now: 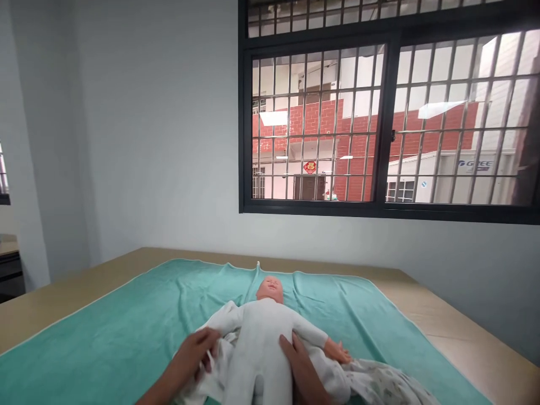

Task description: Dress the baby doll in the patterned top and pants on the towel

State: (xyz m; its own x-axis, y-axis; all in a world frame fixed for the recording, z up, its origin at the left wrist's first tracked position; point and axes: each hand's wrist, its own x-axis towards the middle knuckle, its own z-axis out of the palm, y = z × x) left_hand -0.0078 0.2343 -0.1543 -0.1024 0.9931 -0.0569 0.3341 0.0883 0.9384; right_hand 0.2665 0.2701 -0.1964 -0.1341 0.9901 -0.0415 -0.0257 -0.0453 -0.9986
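A baby doll with a white cloth body lies on its back, its head at the far end. Its bare hand shows on the right; the other is hidden behind my fingers. Under the doll is a white printed garment, spread to both sides. At the end of the doll's left-side arm, my left hand has curled fingers on the garment's white cloth, which is blurred there. My right hand grips the side of the doll's torso, thumb on top and the other fingers partly hidden.
A green blanket with some wrinkles covers much of the tan tabletop. Behind the table stands a grey wall with a barred, dark-framed window. Part of a desk shows at the far left.
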